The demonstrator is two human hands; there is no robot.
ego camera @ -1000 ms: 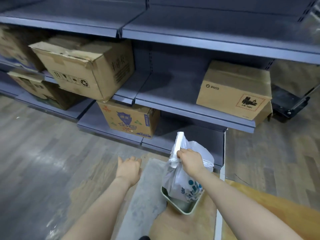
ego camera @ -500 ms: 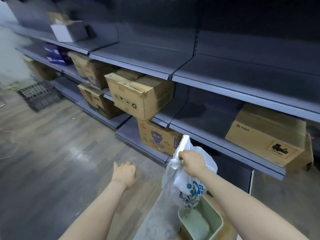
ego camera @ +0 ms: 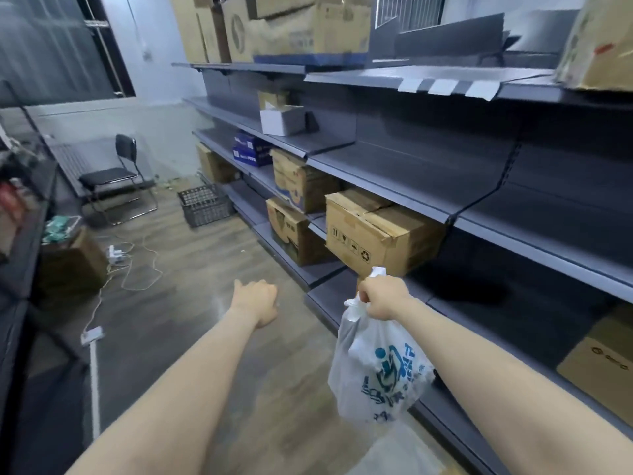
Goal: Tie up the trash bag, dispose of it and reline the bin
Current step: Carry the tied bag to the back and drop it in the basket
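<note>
A white trash bag (ego camera: 375, 368) with blue print hangs full in the air at the lower middle, in front of the low grey shelves. My right hand (ego camera: 383, 298) is clenched around its gathered neck, and a short white tail of plastic sticks out above my fist. My left hand (ego camera: 255, 299) floats to the left at about the same height, holding nothing, with its fingers loosely curled. The bin is out of view.
Grey metal shelving (ego camera: 428, 186) with several cardboard boxes (ego camera: 380, 234) runs along the right. On the wooden floor lie a black crate (ego camera: 205, 204), a white cable with a power strip (ego camera: 92, 334), and a brown box (ego camera: 72, 265). A black chair (ego camera: 113, 176) stands at the back.
The bag has been lifted out of the green bin, which has dropped out of sight. My view has swung up and left, down the aisle. Both hands keep their poses.
</note>
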